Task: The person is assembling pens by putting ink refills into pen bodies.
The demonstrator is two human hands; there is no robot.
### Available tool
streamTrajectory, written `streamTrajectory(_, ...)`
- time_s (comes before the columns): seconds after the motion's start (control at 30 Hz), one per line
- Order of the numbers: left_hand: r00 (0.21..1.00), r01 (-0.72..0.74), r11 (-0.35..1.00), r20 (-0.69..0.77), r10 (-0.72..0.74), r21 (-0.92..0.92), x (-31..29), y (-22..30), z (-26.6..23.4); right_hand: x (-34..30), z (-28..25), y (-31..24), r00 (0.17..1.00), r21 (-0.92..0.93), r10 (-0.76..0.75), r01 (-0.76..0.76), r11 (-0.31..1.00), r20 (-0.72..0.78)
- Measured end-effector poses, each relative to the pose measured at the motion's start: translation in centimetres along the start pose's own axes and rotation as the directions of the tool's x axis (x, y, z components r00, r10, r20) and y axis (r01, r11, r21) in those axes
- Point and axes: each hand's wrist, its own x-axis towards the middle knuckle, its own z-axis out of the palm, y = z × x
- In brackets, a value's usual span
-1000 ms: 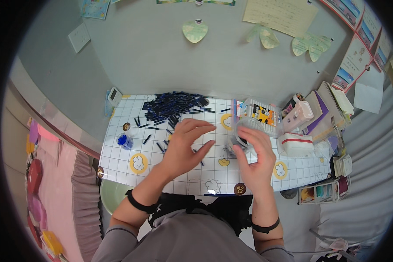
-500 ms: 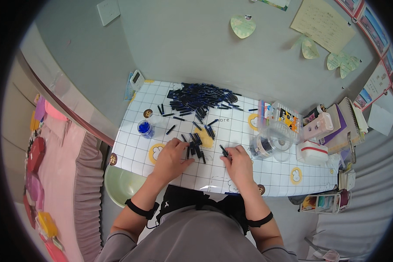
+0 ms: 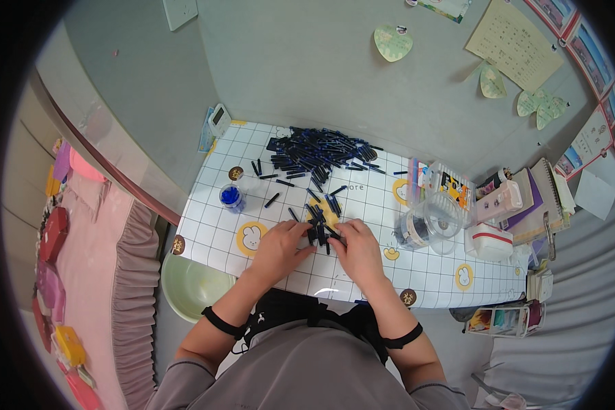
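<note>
Short dark blue-black tubes that look like ink cartridges point(image 3: 318, 220) lie in a small cluster at the middle of the table. My left hand point(image 3: 280, 251) rests against the cluster's left side, thumb and fingers apart. From the right, my right hand point(image 3: 357, 253) closes its fingertips on one dark ink cartridge point(image 3: 333, 233) at the cluster's edge. Beyond both hands spreads a big heap of the same cartridges point(image 3: 321, 152), with several loose ones around it. A small clear jar point(image 3: 231, 198) with bright blue pieces inside stands to the left.
A clear plastic tub point(image 3: 413, 231) with dark contents and a round clear lid point(image 3: 444, 223) are on the right. Past them stand a white pouch point(image 3: 490, 242), a pink box point(image 3: 500, 198) and notebooks point(image 3: 547, 195). A green basin point(image 3: 191, 290) sits below the table's left edge.
My right hand has moved left, bringing its cartridge to the cluster. My left hand stays beside the cluster. The view has shifted slightly.
</note>
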Motion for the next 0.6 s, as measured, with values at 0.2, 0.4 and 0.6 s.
streamTrajectory(0.2, 0.999, 0.025, 0.998, 0.027, -0.026, 0.060, 1.1, -1.2, -0.3, -0.9, 0.5, -2.1, 0.995, 0.002, -0.094, 0.094, 0.996, -0.024)
streamTrajectory(0.4, 0.970, -0.241, 0.967, 0.028, 0.240, 0.079, 2.1, -1.8, -0.5, -1.2, 1.4, -2.2, 0.995, -0.027, -0.101, 0.102, 0.994, 0.010)
streamTrajectory(0.6, 0.967, -0.253, 0.952, 0.065, 0.245, 0.174, 1.8, -1.4, -0.9, -1.0, 0.7, -0.7, 0.997, -0.002, -0.073, 0.073, 0.997, -0.034)
